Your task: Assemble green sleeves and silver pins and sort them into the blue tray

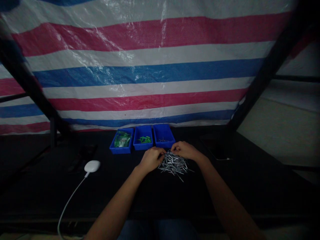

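A loose pile of thin silvery metal pieces, like nails or screws (175, 164), lies on the black table. At the pile's upper left edge is my left hand (152, 158), its fingers bent and closed; what they hold, if anything, is too small to make out. My right hand (183, 149) touches the pile's top edge with curled fingers, and its fingertips are too dark to show any held piece. Just beyond my hands stands a blue tray (163, 132) with a few thin metal pieces in it.
Left of that tray stand a blue tray (143, 130) with green pieces and another (111, 146) with green-printed packets. A white case (92, 166) on a cable lies at the left. A dark flat device (217, 149) lies at the right. Striped sheeting (150, 73) hangs behind.
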`<action>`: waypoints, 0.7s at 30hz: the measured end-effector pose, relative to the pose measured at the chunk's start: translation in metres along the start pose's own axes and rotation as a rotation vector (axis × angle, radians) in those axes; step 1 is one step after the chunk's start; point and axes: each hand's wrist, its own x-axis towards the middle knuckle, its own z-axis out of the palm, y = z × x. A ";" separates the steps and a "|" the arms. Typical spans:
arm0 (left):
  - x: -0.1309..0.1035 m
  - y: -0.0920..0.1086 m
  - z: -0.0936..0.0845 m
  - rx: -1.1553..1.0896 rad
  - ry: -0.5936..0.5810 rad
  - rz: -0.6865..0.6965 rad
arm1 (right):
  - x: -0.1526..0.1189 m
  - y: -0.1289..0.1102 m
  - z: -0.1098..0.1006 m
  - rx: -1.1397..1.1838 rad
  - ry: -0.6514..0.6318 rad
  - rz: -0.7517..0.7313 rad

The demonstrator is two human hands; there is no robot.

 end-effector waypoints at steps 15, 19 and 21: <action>0.000 -0.005 0.002 -0.060 0.001 -0.046 | 0.001 -0.002 0.005 0.231 -0.114 -0.141; 0.001 -0.004 0.001 -0.077 0.003 -0.063 | -0.001 -0.008 0.004 0.156 -0.096 -0.143; 0.001 -0.004 0.001 -0.080 0.001 -0.069 | -0.002 -0.011 0.003 0.110 -0.075 -0.123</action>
